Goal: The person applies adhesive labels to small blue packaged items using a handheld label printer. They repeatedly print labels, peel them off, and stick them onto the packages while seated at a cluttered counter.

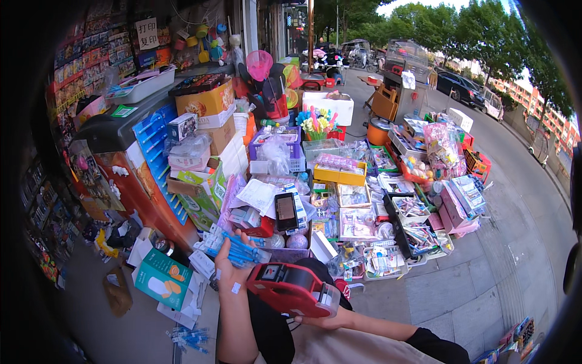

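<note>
My left hand (234, 268) holds a bunch of blue pens (236, 249) in clear wrapping, palm turned up. Small white stickers (236, 287) stick to its wrist and thumb side. Close beside it, my right hand (329, 318) grips a red label gun (291, 290) from below, its fingers mostly hidden behind the tool. A roll of white labels (326, 295) shows inside the gun's clear end cover. Beyond the hands, a black phone (286, 211) lies on a box near sheets of paper (259, 195). More blue pens (190, 337) lie on the ground at lower left.
Trays of pens (418, 234) and stationery spread ahead and to the right. A green printed box (163, 279) stands at left, near a chest freezer (136, 182) and stacked cartons (207, 102). Paved ground (445, 291) lies at right, with a parked black car (457, 86) farther off.
</note>
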`<state>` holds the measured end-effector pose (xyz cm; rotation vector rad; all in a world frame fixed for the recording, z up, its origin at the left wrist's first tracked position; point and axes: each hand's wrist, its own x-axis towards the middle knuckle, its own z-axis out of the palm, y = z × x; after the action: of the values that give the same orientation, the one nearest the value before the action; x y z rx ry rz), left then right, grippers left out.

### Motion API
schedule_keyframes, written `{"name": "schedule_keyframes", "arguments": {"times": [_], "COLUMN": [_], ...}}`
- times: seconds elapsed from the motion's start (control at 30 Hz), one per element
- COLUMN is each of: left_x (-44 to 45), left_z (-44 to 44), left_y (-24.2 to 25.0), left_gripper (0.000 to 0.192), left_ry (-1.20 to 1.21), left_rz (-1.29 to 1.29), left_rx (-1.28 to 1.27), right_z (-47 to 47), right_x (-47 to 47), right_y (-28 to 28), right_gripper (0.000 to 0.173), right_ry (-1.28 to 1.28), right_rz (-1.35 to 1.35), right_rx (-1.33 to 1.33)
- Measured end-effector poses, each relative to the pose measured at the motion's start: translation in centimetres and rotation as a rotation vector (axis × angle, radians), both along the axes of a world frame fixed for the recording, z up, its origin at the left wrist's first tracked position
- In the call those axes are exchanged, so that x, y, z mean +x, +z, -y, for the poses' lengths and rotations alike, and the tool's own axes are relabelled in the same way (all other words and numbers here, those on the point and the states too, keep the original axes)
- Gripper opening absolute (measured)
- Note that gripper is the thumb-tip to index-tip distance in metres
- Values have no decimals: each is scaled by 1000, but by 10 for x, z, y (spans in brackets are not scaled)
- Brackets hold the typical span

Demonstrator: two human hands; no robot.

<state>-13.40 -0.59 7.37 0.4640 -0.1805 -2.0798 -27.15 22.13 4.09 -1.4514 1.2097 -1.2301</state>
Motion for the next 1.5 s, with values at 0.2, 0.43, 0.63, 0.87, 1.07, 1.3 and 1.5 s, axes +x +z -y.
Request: {"name": "schedule_keyframes", "arguments": {"times": [0.2,0.43,0.63,0.87,1.07,1.3,1.5], "left_x": [3,24,25,-3,-58,-83,-84], "left_z": [-4,3,13,-7,-33,-70,-77], "left_y": [2,12,17,35,57,79,64], "left_gripper": [29,29,29,27,26,34,36], "left_ry": [-30,104,106,44,-93,-135,-66], "left_rz": [-68,-131,-97,38,78,195,269], "left_rx": [-73,16,-10,-26,-170,-404,-533], "right_z": [0,-10,1,-5,11,33,44], "right_x": [5,-37,-29,-12,-35,-30,-20], "right_y": [-8,-11,-20,6,84,123,120], "right_gripper": [38,41,44,45,9,13,22], "right_ry": [28,12,-228,-110,-491,-581,-530], "right_rz": [94,-545,-922,-835,-319,-339,-418], "right_rx": [22,-143,-120,-54,-453,-592,-663]}}
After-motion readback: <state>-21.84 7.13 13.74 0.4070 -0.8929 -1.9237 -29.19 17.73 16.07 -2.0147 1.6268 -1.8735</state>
